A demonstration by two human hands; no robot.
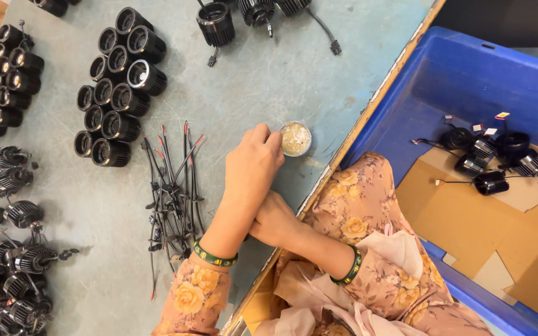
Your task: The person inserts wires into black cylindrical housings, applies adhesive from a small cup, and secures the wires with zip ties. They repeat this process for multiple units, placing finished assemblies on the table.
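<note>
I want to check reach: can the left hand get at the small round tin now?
Probably yes. The left hand already has its fingertips at the rim of the tin, and nothing lies between them on the table.

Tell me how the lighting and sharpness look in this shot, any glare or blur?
Head view: soft, even light, only faint shadows under the left hand and the wire bundle; mild glare on the rims of the black housings; the small round tin is crisp; slight wide-angle stretch at the edges, near the blue bin.

Left hand (pixel 253 163) over right hand (pixel 273 219)
</note>
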